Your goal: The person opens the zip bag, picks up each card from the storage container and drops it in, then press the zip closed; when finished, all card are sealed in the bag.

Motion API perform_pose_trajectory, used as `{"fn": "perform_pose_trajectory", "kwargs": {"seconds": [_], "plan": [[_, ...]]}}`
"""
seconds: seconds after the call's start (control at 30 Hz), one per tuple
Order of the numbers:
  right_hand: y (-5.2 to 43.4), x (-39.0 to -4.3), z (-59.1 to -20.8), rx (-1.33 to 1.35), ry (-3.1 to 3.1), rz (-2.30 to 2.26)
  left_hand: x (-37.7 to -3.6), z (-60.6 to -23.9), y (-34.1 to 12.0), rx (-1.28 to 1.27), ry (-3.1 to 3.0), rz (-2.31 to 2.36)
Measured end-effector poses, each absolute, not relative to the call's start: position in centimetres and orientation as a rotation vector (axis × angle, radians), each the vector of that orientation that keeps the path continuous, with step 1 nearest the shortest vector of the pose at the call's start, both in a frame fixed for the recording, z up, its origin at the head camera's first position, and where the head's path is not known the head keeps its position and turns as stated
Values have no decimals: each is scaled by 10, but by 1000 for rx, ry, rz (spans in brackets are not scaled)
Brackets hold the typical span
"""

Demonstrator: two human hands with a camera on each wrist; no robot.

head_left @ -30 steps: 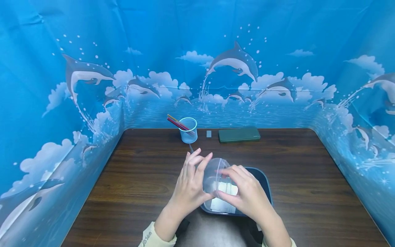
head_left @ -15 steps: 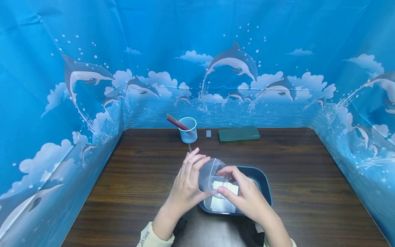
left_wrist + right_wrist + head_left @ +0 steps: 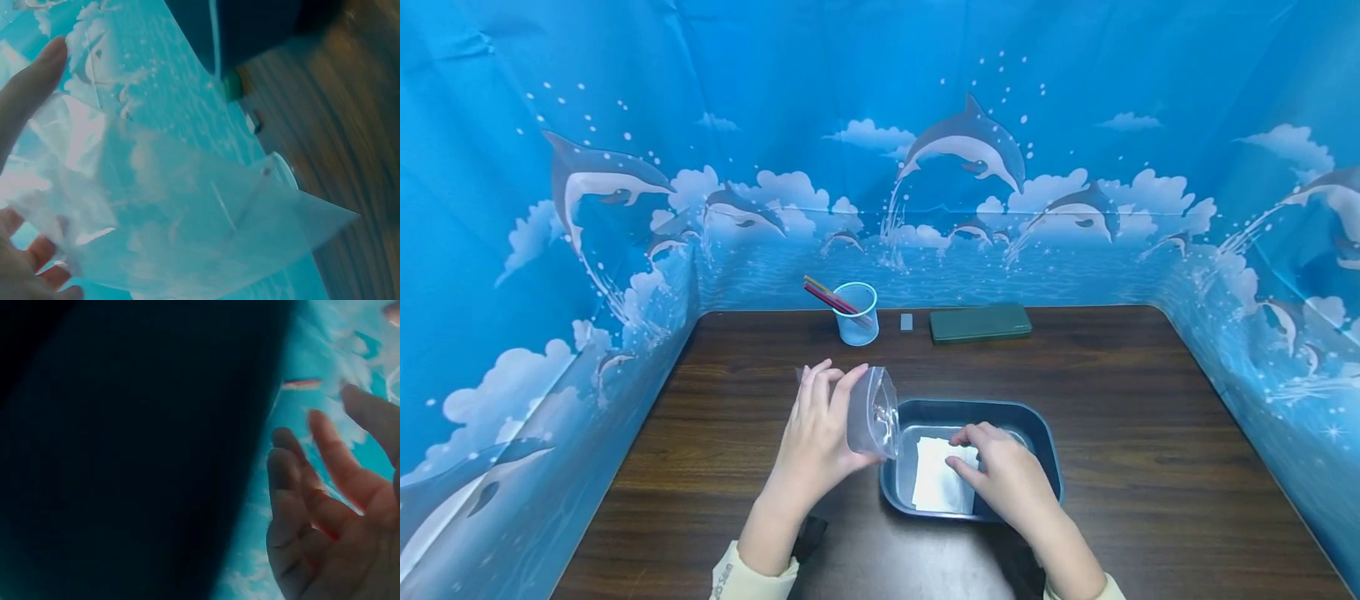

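In the head view my left hand (image 3: 816,442) holds a clear zip bag (image 3: 871,412) between thumb and fingers, its mouth facing right and gaping. Across the left wrist view the same zip bag (image 3: 187,206) spreads out, see-through and slightly creased. My right hand (image 3: 1003,475) hangs above the dark blue tray (image 3: 889,483), fingers loosely bent and nothing visible between them. White paper pieces (image 3: 940,483) lie in the tray just left of those fingers. Much of the right wrist view is blocked by a dark shape, with the right hand (image 3: 337,512) at its right.
Along the table's back edge stand a light blue mesh cup (image 3: 857,321) with pencils (image 3: 829,297) leaning in it, a small grey block (image 3: 906,322) and a green case (image 3: 981,324). A dolphin-print curtain (image 3: 880,167) encloses the brown wooden table (image 3: 1150,433).
My left hand has moved left with the zip bag, away from over the tray. The right hand has come off the bag's mouth and stays over the tray.
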State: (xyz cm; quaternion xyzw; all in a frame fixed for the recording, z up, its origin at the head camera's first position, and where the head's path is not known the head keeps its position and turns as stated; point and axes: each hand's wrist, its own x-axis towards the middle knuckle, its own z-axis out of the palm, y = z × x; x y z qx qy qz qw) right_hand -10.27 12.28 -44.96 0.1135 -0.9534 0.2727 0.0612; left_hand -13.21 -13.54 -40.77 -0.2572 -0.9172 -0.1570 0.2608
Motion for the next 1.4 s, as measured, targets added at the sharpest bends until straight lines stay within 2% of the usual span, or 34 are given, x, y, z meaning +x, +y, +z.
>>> {"fn": "perform_pose_trajectory", "kwargs": {"seconds": [0.47, 0.73, 1.1, 1.4], "plan": [[127, -110, -495, 391, -3089, 788, -132, -422, -152, -655, -2626, -422], [127, -113, -497, 359, -3107, 793, -133, -427, -155, -658, -2650, -418], [132, -120, -496, 172, -3121, 841, -134, -426, -152, -645, -2674, -437], [137, -123, -493, 150, -3031, 868, -134, -427, -152, -656, -2661, -451]]}}
